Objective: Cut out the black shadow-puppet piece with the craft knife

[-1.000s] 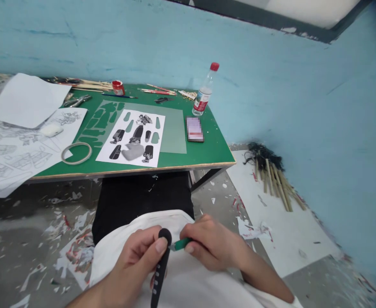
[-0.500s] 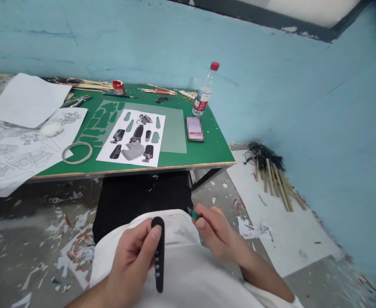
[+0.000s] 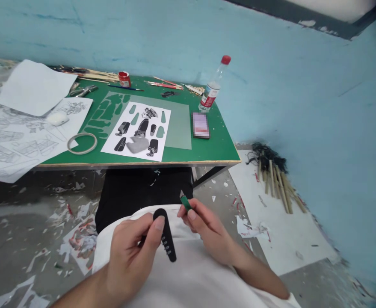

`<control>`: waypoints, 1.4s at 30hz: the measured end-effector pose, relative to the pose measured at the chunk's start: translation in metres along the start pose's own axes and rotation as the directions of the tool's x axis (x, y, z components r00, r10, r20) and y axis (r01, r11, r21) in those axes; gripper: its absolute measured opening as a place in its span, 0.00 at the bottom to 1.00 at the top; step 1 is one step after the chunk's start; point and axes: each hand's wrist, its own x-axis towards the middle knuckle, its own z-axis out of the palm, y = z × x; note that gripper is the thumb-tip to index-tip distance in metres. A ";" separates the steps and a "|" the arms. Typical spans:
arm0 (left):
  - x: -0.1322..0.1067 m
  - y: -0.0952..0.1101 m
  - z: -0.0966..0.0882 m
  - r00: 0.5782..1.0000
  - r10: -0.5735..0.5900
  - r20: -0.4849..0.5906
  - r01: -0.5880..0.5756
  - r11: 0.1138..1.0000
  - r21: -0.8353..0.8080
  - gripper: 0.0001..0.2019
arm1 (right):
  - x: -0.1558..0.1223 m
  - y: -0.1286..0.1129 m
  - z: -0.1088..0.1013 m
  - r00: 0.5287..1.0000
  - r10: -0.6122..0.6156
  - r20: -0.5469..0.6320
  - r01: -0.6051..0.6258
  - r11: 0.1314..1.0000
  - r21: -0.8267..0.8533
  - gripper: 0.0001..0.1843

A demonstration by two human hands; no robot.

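Note:
My left hand (image 3: pixel 134 248) pinches a narrow black cutout (image 3: pixel 167 239) by its wide rounded end, thumb on top. A row of small light slits runs along the cutout, and its thin end points down and to the right. In my right hand (image 3: pixel 208 231) is a green craft knife (image 3: pixel 185 202), its pointed blade aimed up and left. The blade is apart from the cutout. Both hands are over my lap. On the table beyond lies a white sheet (image 3: pixel 158 149) printed with black figure parts, some of them cut out so that green shows through.
On the green table (image 3: pixel 218 149) are a phone (image 3: pixel 201 125), a water bottle (image 3: pixel 209 94), a red paint jar (image 3: pixel 124 79), a tape roll (image 3: pixel 81 151), pliers (image 3: pixel 85 90) and drawings (image 3: pixel 30 132). Sticks with black strands (image 3: pixel 279 184) lie on the floor at right, among paper scraps.
The cutout has swung from nearly upright to slanting down-right. My right hand has moved slightly left and turned, so the knife's blade now points up and shows fully. The view has shifted a little.

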 end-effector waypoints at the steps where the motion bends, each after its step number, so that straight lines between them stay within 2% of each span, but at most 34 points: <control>1: 0.001 0.000 0.000 1.000 0.000 -0.004 0.000 1.000 0.000 0.24 | 0.000 -0.002 0.002 0.999 0.020 0.026 -0.020 0.999 0.025 0.25; 5: 0.005 0.001 0.003 0.996 0.055 -0.069 -0.053 0.998 0.030 0.25 | 0.003 -0.006 0.016 0.996 0.014 0.091 -0.020 0.998 0.060 0.30; 7: 0.006 -0.003 0.002 0.994 0.069 -0.088 -0.067 0.997 0.032 0.26 | 0.007 -0.004 0.020 0.999 -0.033 0.038 0.033 0.999 0.006 0.27; 9: 0.007 -0.010 -0.001 0.998 0.044 -0.046 -0.047 0.997 -0.054 0.23 | 0.012 0.000 0.018 0.986 -0.157 -0.058 0.150 0.982 -0.112 0.21; 10: 0.008 -0.014 -0.004 1.000 0.004 -0.006 -0.005 0.989 -0.148 0.22 | 0.015 0.002 0.014 0.960 -0.263 -0.097 0.241 0.952 -0.191 0.17; 11: 0.010 -0.019 -0.007 0.997 -0.055 0.062 0.069 0.962 -0.264 0.24 | 0.017 0.005 0.009 0.915 -0.386 -0.119 0.343 0.897 -0.278 0.13; 12: 0.013 -0.023 -0.010 0.980 -0.131 0.149 0.180 0.905 -0.385 0.28 | 0.020 0.008 0.004 0.848 -0.517 -0.119 0.445 0.816 -0.370 0.09; 13: 0.016 -0.026 -0.013 0.941 -0.202 0.272 0.313 0.826 -0.469 0.32 | 0.022 0.010 -0.002 0.771 -0.631 -0.093 0.529 0.714 -0.459 0.08; 15: 0.023 -0.029 -0.016 0.795 -0.278 0.539 0.559 0.681 -0.474 0.37 | 0.024 0.015 -0.012 0.639 -0.769 0.018 0.611 0.494 -0.619 0.11; 16: 0.026 -0.030 -0.016 0.717 -0.289 0.635 0.640 0.635 -0.433 0.38 | 0.025 0.017 -0.016 0.595 -0.799 0.080 0.618 0.392 -0.681 0.13; 17: 0.028 -0.030 -0.015 0.656 -0.291 0.696 0.691 0.603 -0.399 0.37 | 0.026 0.019 -0.018 0.560 -0.817 0.135 0.617 0.303 -0.726 0.14; 18: 0.029 -0.029 -0.013 0.618 -0.292 0.730 0.721 0.580 -0.378 0.35 | 0.027 0.020 -0.019 0.533 -0.827 0.182 0.613 0.229 -0.756 0.15; 19: 0.028 -0.029 -0.012 0.598 -0.295 0.745 0.739 0.563 -0.370 0.33 | 0.027 0.020 -0.020 0.511 -0.832 0.215 0.609 0.174 -0.774 0.16; 21: 0.026 -0.028 -0.008 0.601 -0.302 0.740 0.746 0.544 -0.384 0.30 | 0.028 0.018 -0.019 0.481 -0.847 0.229 0.593 0.121 -0.796 0.16; 22: 0.024 -0.028 -0.007 0.619 -0.308 0.723 0.735 0.551 -0.395 0.29 | 0.028 0.016 -0.019 0.486 -0.848 0.213 0.578 0.129 -0.806 0.14; 23: 0.022 -0.027 -0.006 0.643 -0.313 0.699 0.717 0.567 -0.406 0.29 | 0.027 0.014 -0.018 0.504 -0.843 0.188 0.561 0.154 -0.814 0.14; 27: 0.016 -0.022 -0.006 0.747 -0.300 0.593 0.620 0.638 -0.457 0.30 | 0.021 0.008 -0.017 0.605 -0.795 0.053 0.511 0.336 -0.791 0.27; 29: 0.013 -0.018 -0.007 0.766 -0.279 0.580 0.602 0.628 -0.493 0.28 | 0.017 0.009 -0.015 0.636 -0.770 0.049 0.534 0.393 -0.749 0.21; 31: 0.011 -0.015 -0.005 0.767 -0.272 0.581 0.607 0.600 -0.520 0.26 | 0.014 0.011 -0.010 0.660 -0.744 0.100 0.571 0.411 -0.711 0.14; 34: 0.006 -0.012 -0.001 0.782 -0.285 0.554 0.599 0.593 -0.539 0.27 | 0.013 0.012 0.000 0.681 -0.719 0.137 0.582 0.417 -0.698 0.11; 37: 0.003 -0.012 0.003 0.804 -0.286 0.522 0.573 0.606 -0.552 0.29 | 0.014 0.009 0.006 0.686 -0.719 0.110 0.539 0.402 -0.740 0.18; 39: 0.002 -0.012 0.005 0.804 -0.288 0.521 0.574 0.606 -0.551 0.28 | 0.014 0.006 0.006 0.674 -0.729 0.122 0.521 0.350 -0.779 0.22; 42: 0.002 -0.012 0.005 0.806 -0.279 0.521 0.568 0.609 -0.554 0.28 | 0.014 0.004 0.003 0.639 -0.756 0.141 0.526 0.296 -0.797 0.21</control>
